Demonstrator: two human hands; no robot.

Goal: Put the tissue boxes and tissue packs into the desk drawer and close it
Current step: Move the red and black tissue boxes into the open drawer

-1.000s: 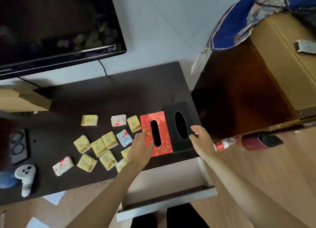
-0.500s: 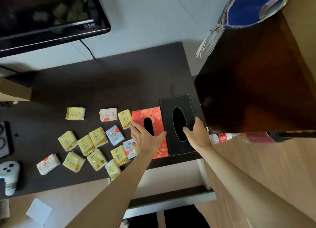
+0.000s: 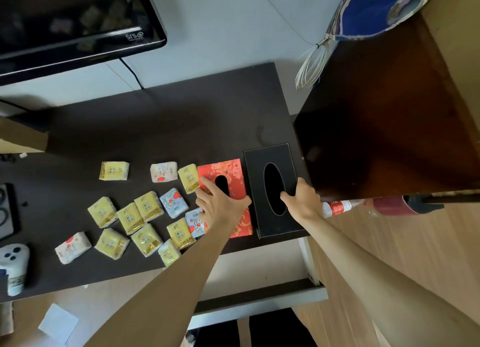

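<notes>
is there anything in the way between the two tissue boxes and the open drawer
Nothing visible. The red tissue box and black tissue box sit at the desk's front edge, directly above the open drawer, whose visible interior looks empty.

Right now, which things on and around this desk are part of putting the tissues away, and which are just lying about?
Part of the job:
red tissue box
black tissue box
small tissue packs
open drawer

Just lying about:
white controller
TV
plastic bottle
paper on the floor
</notes>
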